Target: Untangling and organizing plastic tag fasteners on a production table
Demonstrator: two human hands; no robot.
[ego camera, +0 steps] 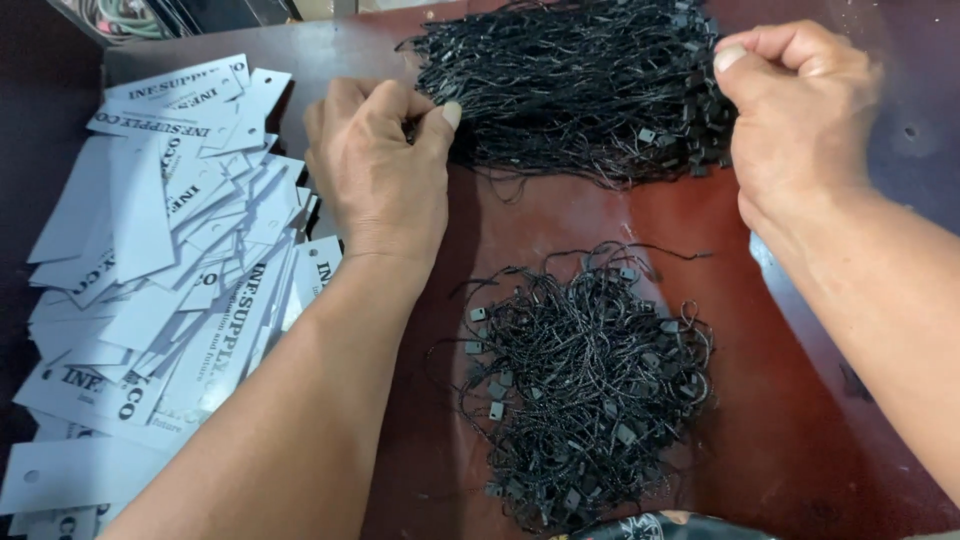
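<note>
The fingers of the left hand (380,165) are pressed together at their tips, and a few black strings are pinched between the thumb and the first finger at the left end of the big bundle of black strings (575,85). The fingers of the right hand (795,110) are curled into a loose fist, and the right end of the same bundle is held under them. It cannot be told how many strings are caught inside that fist.

The big bundle is laid across the far part of the tabletop (760,400), between the two hands. The strings in it are lined up side by side, and small black square clips are seen at the right end, just beside the right hand.

A second pile of black strings (585,385) is found nearer to the person, below the big bundle and apart from it. This pile is loose and tangled, and small square clips are mixed all through it. It is not touched by either hand. The left forearm is stretched past its left side.

A heap of white paper tags (160,290) with dark print is spread out to the left of the left arm. The tags are laid over one another in many directions. The tabletop is dark red-brown and shiny
</note>
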